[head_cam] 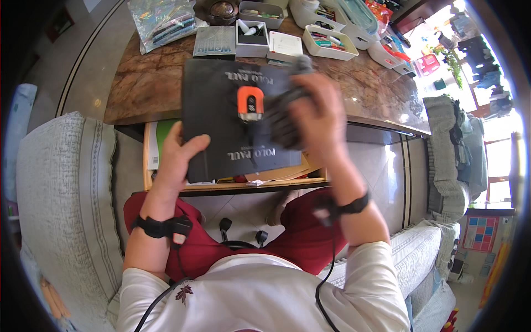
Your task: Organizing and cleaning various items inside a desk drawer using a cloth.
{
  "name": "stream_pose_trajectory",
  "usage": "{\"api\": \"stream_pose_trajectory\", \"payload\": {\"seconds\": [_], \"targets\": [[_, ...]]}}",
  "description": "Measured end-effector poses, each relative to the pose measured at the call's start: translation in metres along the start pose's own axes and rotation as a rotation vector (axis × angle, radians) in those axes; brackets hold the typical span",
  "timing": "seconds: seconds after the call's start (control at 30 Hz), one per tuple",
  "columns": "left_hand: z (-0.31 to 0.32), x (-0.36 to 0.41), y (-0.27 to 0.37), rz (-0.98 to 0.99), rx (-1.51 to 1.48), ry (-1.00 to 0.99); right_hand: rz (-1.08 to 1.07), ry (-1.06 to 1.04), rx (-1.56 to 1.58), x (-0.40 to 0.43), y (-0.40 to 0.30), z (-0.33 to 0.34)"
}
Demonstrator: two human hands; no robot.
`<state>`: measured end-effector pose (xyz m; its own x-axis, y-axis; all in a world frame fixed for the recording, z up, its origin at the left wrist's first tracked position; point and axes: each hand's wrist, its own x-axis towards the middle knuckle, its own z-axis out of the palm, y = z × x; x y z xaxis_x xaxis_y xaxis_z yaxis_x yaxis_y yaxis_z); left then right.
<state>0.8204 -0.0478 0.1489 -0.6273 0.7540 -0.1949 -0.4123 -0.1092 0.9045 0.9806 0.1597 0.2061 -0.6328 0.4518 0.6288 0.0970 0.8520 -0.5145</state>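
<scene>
My left hand (178, 155) grips the left edge of a flat black box or folder (211, 124), thumb on top. It is tilted over an open wooden drawer (195, 187) and bears pale upside-down writing. On its face lies a small orange and black device (250, 103) with a clear end. My right hand (321, 114) is closed around a dark grey object (284, 120) at the right side of the black surface. Motion blurs this object, so its kind cannot be told. Papers, including a green and white sheet (152, 143) and a brown envelope (290, 172), show in the drawer.
Along the back of the brown marble tabletop (149, 83) stand a plastic bag of pens (166, 25), a silver box (214, 40), white boxes (285, 46) and a pen tray (330, 43). Covered seats flank me, left (66, 186) and right (446, 166). Cables run from my wrist straps.
</scene>
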Motion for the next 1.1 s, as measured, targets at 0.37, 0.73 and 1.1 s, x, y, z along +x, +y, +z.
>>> {"api": "stream_pose_trajectory", "payload": {"seconds": [0.37, 0.73, 1.1], "targets": [[-0.008, -0.022, 0.002, 0.137, 0.225, -0.131, 0.268, 0.103, -0.162, -0.040, 0.026, 0.060], [-0.011, -0.011, -0.018, 0.252, 0.339, -0.078, -0.186, -0.085, 0.042, -0.005, -0.088, 0.106], [-0.009, -0.018, -0.018, 0.250, 0.224, -0.161, -0.101, -0.058, 0.065, -0.039, -0.086, 0.100]]}}
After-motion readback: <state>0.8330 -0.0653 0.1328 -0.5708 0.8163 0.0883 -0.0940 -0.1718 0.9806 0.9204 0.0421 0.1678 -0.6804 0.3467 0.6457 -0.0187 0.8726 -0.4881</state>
